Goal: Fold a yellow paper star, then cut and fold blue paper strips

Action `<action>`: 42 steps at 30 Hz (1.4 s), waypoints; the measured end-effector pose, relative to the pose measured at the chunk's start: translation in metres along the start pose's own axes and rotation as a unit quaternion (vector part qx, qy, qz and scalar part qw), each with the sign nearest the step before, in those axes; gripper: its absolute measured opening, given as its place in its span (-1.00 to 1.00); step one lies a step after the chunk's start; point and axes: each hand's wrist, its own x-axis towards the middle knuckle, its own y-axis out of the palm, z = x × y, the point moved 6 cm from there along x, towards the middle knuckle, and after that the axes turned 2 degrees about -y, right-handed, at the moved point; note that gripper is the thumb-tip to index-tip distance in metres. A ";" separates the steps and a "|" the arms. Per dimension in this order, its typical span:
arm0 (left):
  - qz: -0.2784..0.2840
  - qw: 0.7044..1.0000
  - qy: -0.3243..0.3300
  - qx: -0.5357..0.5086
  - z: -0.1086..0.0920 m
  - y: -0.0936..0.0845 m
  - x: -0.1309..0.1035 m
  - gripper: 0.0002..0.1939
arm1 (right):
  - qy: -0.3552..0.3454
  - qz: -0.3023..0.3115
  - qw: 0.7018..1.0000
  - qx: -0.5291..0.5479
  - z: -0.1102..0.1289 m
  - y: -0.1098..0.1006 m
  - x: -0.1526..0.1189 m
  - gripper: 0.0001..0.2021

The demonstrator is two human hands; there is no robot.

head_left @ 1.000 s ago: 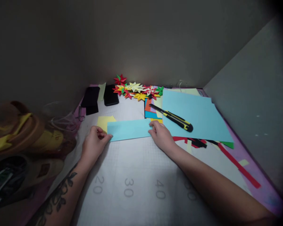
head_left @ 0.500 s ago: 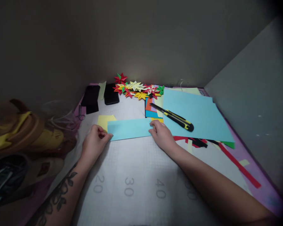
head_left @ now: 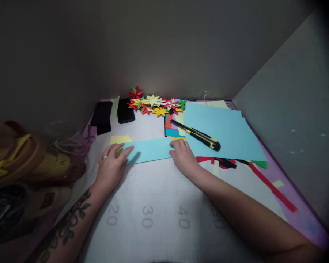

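Counter (head_left: 307, 223), pink along its edge, set in a corner of grey walls (head_left: 175, 47); white gridded cover (head_left: 153, 186) over most of it. Right side: large light-blue sheets (head_left: 227, 126), edges slightly out of line, scraps (head_left: 229, 163) in red and black poking out from the near edge.

Light-blue strip (head_left: 150, 150) lies flat mid-counter, crosswise to the person, left end overlapping yellow paper (head_left: 120, 139). Left hand (head_left: 112, 166) at that end: grip spread, thumb apart from fingers. Right hand (head_left: 183, 156) bent over the other end, thumb and finger near each other; whether they pinch the strip, cannot tell.

Cutter (head_left: 199, 136) slants across the blue sheets, front end over smaller coloured paper. Black phone (head_left: 126, 111) near the back wall; folded paper stars (head_left: 159, 103) heaped to its right. Scissors (head_left: 91, 135) at the left edge.

Risks, as judged: with the left grip so loose, a tug from the right could skew the strip. Yellow paper beneath might drag along. A shove from the right hand could shift the sheets and set the cutter sliding; blade state not clear.

Writing: sideways grey numerals (head_left: 147, 217) on the cover, 20, 30, 40; a fourth, partly under the right forearm, probably 50. No brand legible; dark patch (head_left: 47, 200) at left too blurred.
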 end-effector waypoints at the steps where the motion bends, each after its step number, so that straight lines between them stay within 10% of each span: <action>1: 0.015 0.999 0.049 0.001 -0.007 0.000 0.001 -0.58 | -0.001 -0.001 1.000 0.000 0.000 0.001 0.000 -0.81; 8: 0.172 0.971 0.167 -0.025 -0.037 -0.001 0.006 -0.49 | -0.017 -0.012 1.000 0.002 -0.002 0.001 0.000 -0.81; 22: 0.180 0.953 0.242 0.024 -0.029 0.010 0.013 -0.37 | -0.009 -0.018 1.000 0.016 -0.001 -0.006 0.000 -0.83; 26: 0.179 0.950 0.252 0.035 -0.029 0.009 0.015 -0.39 | -0.122 -0.055 0.991 -0.004 0.031 -0.021 -0.013 -0.78; 31: 0.169 0.938 0.286 0.099 -0.034 0.009 0.012 -0.32 | -0.232 0.045 0.970 -0.053 0.074 -0.004 -0.026 -0.57; 42: 0.149 0.964 0.116 0.188 -0.024 -0.011 -0.022 -0.42 | -0.130 0.064 0.982 -0.121 0.038 -0.015 -0.043 -0.62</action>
